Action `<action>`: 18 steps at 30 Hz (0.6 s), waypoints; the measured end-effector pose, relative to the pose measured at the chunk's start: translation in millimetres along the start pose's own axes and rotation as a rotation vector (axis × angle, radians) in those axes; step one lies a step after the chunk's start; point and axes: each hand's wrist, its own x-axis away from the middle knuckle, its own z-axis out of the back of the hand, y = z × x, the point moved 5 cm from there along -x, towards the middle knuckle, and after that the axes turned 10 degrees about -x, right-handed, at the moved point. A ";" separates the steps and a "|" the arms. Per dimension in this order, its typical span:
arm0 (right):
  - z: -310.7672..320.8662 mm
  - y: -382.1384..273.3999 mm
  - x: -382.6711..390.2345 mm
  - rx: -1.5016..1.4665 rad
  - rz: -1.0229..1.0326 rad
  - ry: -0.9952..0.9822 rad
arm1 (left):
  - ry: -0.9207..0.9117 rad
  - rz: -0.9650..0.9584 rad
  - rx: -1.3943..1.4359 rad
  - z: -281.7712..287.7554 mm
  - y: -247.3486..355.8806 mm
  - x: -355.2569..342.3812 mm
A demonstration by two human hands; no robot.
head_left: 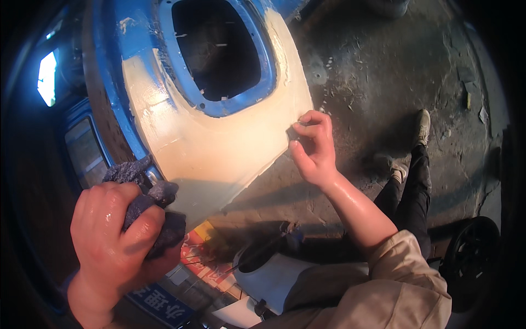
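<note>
A blue vehicle body panel (137,38) fills the upper left, with a dark rounded opening (216,46) in it. Cream filler (219,142) covers the panel below and beside the opening. My left hand (112,236) is wet and closed around a crumpled blue-grey cloth (156,211) at the panel's lower left edge. My right hand (313,148) pinches a small dark pad (293,133) against the right edge of the filler patch.
Grey, dusty concrete floor (383,71) with scattered debris lies to the right. My legs in black trousers and my shoes (422,126) stand on it. A black wheel (471,257) is at lower right. A white container (274,277) and coloured printed packaging (203,257) sit below the panel.
</note>
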 end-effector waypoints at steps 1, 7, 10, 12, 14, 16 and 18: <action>1.3 -1.0 -1.2 0.006 0.009 -0.023 | 0.006 0.010 -0.002 0.6 -0.7 -0.2; 2.0 27.3 -51.3 0.124 -0.044 0.085 | 0.015 0.009 -0.010 -1.5 -0.8 -3.5; -5.8 -6.8 1.2 0.080 -0.040 -0.019 | 0.024 -0.005 -0.004 -0.2 -0.3 -0.2; -5.6 -10.2 -1.7 0.068 0.001 -0.037 | 0.029 -0.007 -0.007 -1.3 0.7 1.9; -0.4 9.7 -27.7 0.067 0.002 -0.006 | 0.035 -0.011 0.000 -2.5 0.4 -1.7; 0.7 29.2 -55.5 0.105 -0.021 0.061 | 0.051 -0.014 -0.004 -1.2 0.3 -5.7; -2.4 24.7 -45.2 0.060 -0.045 0.055 | 0.056 -0.017 0.000 -2.0 0.1 -3.7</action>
